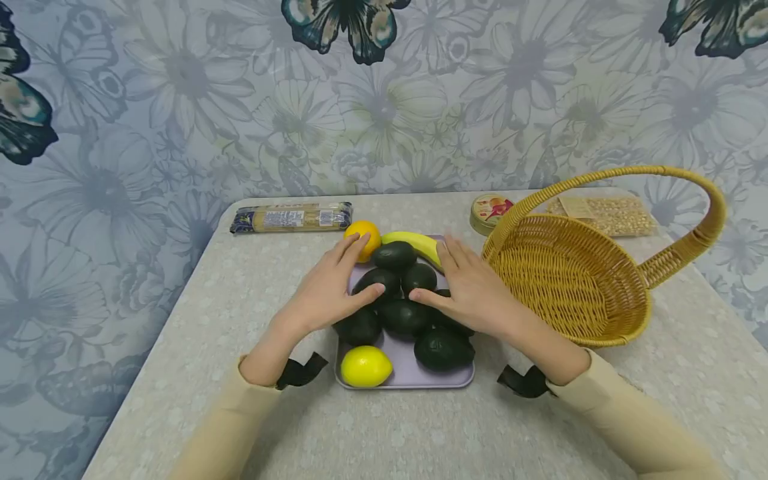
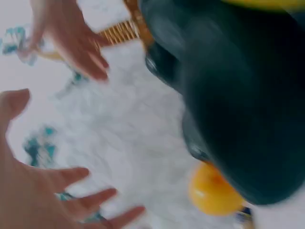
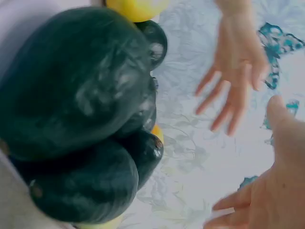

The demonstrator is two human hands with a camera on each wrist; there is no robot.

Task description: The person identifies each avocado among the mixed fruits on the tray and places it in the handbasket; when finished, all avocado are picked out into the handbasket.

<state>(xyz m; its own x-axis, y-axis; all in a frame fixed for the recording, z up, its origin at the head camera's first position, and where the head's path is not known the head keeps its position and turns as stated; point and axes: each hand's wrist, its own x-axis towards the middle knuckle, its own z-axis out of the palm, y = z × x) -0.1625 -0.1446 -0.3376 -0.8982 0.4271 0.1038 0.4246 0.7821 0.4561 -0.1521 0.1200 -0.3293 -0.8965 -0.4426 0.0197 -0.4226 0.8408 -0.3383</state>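
Several dark green avocados (image 1: 405, 317) lie heaped on a lilac tray (image 1: 408, 378). At the tray's near left corner is a lemon (image 1: 367, 367); an orange (image 1: 363, 240) and a banana (image 1: 414, 243) lie along its far side. Over the left of the heap is my left hand (image 1: 327, 287), fingers extended and thumb apart. My right hand (image 1: 474, 290) mirrors it over the right side, near the banana. Both wrist views show the hands raised beside the avocados (image 3: 76, 86), spread and holding nothing. Whether any fingertip touches the fruit in the head view, I cannot tell.
Right of the tray, a yellow wicker basket (image 1: 570, 267) with a tall handle stands tilted. Behind it are a round tin (image 1: 487, 213) and a bag of pale kernels (image 1: 618, 215). A pasta packet (image 1: 292, 218) lies at the back left, before the flowered wall (image 1: 384, 113).
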